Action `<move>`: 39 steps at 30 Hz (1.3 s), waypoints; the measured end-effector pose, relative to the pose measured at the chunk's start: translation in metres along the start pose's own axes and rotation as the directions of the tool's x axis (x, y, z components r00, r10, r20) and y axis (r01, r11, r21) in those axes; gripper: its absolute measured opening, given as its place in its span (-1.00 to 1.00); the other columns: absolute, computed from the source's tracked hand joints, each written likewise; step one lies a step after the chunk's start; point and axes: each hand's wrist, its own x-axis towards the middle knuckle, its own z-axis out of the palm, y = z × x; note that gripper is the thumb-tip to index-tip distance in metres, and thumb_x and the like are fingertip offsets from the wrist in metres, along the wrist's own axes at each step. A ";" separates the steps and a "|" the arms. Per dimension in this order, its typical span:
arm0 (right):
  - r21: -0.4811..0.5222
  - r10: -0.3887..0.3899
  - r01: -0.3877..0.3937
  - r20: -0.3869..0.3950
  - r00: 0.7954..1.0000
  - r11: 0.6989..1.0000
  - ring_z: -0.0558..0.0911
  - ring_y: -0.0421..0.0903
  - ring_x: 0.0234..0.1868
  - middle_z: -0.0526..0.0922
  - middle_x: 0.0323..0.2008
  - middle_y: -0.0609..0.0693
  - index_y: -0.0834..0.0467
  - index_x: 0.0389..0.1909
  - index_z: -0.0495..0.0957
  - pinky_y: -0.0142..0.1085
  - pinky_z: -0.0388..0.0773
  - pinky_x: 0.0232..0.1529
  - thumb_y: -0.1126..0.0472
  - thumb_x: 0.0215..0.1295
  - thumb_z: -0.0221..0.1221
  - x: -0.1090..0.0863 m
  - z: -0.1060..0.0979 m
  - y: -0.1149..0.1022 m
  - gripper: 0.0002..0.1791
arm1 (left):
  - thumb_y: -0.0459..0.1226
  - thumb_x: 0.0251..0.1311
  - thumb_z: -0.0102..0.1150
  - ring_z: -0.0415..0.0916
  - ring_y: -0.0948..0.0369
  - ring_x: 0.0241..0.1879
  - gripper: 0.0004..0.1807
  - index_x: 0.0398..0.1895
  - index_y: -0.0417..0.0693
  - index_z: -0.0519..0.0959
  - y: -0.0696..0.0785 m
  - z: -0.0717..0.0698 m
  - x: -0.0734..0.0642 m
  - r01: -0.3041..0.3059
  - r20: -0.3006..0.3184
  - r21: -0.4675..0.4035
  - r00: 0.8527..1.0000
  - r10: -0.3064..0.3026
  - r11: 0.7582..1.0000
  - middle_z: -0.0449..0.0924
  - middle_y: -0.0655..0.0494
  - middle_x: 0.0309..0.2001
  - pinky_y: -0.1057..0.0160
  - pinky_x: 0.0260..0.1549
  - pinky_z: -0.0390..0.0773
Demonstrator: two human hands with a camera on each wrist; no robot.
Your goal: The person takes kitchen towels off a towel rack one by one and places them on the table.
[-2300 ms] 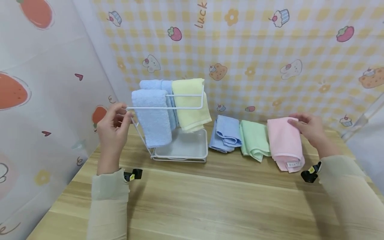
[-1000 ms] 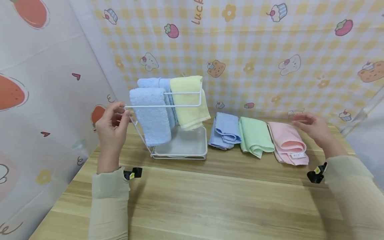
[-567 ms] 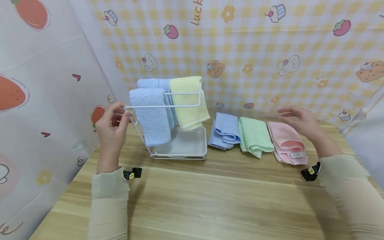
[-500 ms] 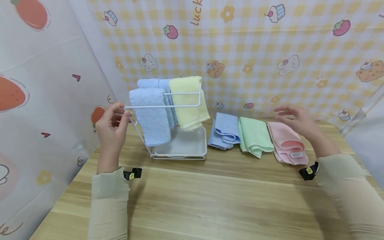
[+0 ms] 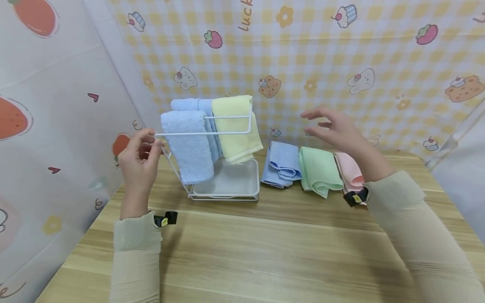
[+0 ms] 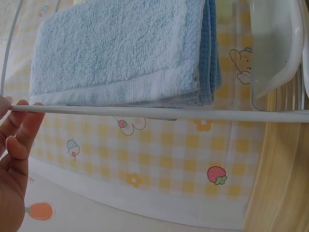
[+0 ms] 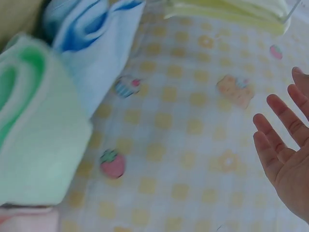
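My left hand [image 5: 139,158] pinches the upper left corner of a white wire rack [image 5: 235,133] between thumb and fingers. Over the rack's rails hang light blue towels [image 5: 189,147] and a yellow towel [image 5: 236,130]. The left wrist view shows the fingertips on the white rod, close to the fluffy blue towel [image 6: 116,53]. My right hand [image 5: 335,126] is in the air above the folded towels, fingers spread and holding nothing. Below it lie a folded blue towel [image 5: 282,164], a green towel [image 5: 320,170] and a pink towel [image 5: 348,170], the pink one partly hidden by the right forearm.
A shallow white tray [image 5: 242,181] sits in the rack's base. The rack and the folded towels stand towards the back of the wooden table [image 5: 242,252]. Behind is a checked curtain [image 5: 303,54], with a white printed curtain [image 5: 57,105] at the left.
My right hand has let go of the pink towel, which now lies flatter on the table, then has moved up and left over the green towel. The left hand stays on the rack.
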 end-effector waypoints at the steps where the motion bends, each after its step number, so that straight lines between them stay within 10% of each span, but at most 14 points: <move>1: -0.001 -0.023 0.023 0.008 1.000 1.000 0.51 -0.04 0.22 0.57 0.21 0.15 0.22 0.16 0.54 0.11 0.46 0.29 0.27 0.33 0.25 0.005 0.002 -0.007 -0.61 | -0.38 0.31 0.20 0.46 0.71 -0.44 -0.78 -0.05 -0.35 0.57 0.000 0.000 0.000 0.001 -0.002 0.004 1.000 -0.001 1.000 0.45 0.65 -0.35 0.68 -0.45 0.43; 19: -0.033 -0.259 0.271 0.198 0.945 0.962 0.52 -0.04 0.21 0.60 0.17 0.01 0.17 0.15 0.55 -0.06 0.51 0.26 0.18 0.30 0.30 0.068 0.050 -0.115 -0.58 | -0.35 0.31 0.19 0.50 0.68 -0.43 -0.77 -0.04 -0.31 0.58 0.003 0.003 -0.003 0.040 -0.006 -0.011 0.999 -0.040 0.999 0.46 0.65 -0.35 0.68 -0.43 0.45; 39: -0.064 -0.332 0.389 0.405 0.852 0.919 0.54 -0.07 0.18 0.59 0.16 -0.01 0.17 0.15 0.52 -0.32 0.44 0.26 0.14 0.35 0.25 0.113 0.110 -0.155 -0.60 | -0.34 0.28 0.24 0.48 0.70 -0.42 -0.74 -0.02 -0.30 0.58 0.001 0.001 -0.003 0.054 -0.014 0.009 0.998 -0.053 0.999 0.45 0.64 -0.34 0.70 -0.41 0.44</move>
